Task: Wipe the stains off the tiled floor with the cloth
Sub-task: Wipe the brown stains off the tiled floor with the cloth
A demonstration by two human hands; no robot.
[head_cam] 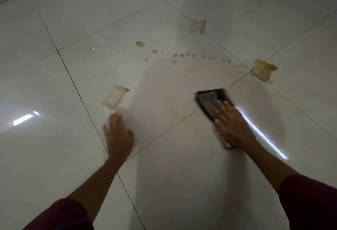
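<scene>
We're looking down at the pale tiled floor (pixel 164 184), and both arms reach forward from dark red sleeves (pixel 310 202). The right hand (pixel 231 122) lies flat, palm down, fingers spread and pointing far-left, pressing on the dark cloth (pixel 209 100). The cloth sits on the floor right of centre, straddling a grout line, its far end sticking out past the fingertips and a near corner showing under the wrist; it's blurred at the edges. The right forearm runs straight back toward the near-right corner.

The left hand (pixel 118 135) is open wide, fingers splayed and aimed far, palm facing the tile with nothing in it; we can't tell whether it touches the floor. It's just near of a rectangular brown stain (pixel 115 97).

Farther out, a trail of small brown drops (pixel 182 55) arcs across the tile from centre to right, ending near a larger brown patch (pixel 264 69) on a grout crossing. A fainter patch (pixel 197 27) sits at the far side. Bright light streaks reflect off the glossy tiles at left and beside the right hand.
</scene>
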